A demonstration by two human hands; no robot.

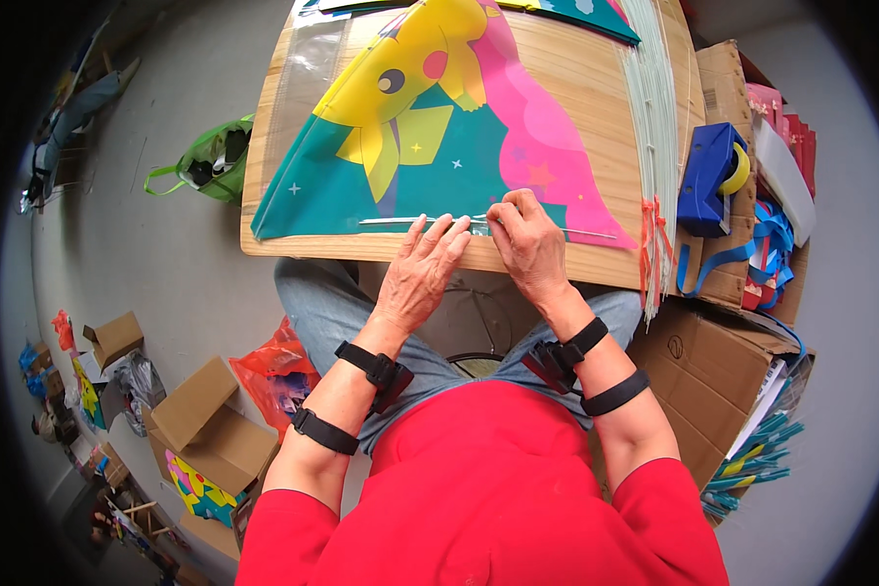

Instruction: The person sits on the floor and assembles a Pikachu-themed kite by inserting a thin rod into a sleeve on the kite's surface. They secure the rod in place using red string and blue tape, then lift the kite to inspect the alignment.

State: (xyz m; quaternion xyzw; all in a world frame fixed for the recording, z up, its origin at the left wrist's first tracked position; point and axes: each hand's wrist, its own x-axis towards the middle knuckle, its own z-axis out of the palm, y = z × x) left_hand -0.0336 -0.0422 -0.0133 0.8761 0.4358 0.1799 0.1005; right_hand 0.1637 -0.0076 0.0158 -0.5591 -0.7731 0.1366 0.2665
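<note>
A triangular printed kite sail (439, 186), teal and pink with a yellow cartoon figure, lies flat on the wooden table (576, 107). A thin white rod (588, 233) runs along its near edge, passing by both hands. My left hand (420, 266) rests with fingers stretched over this edge, pressing the sail and rod. Beside it my right hand (530, 239) is closed in a pinch, fingertips down at the rod. What the pinch holds is hidden. A small shiny clear patch (480, 226) shows between the two hands.
A long bundle of white rods (654, 127) lies along the table's right side. Beyond it stand a blue tape dispenser (710, 181) and cardboard boxes (708, 371). More sails (596, 15) lie at the far edge. A green bag (220, 161) and an open carton (210, 420) are at left.
</note>
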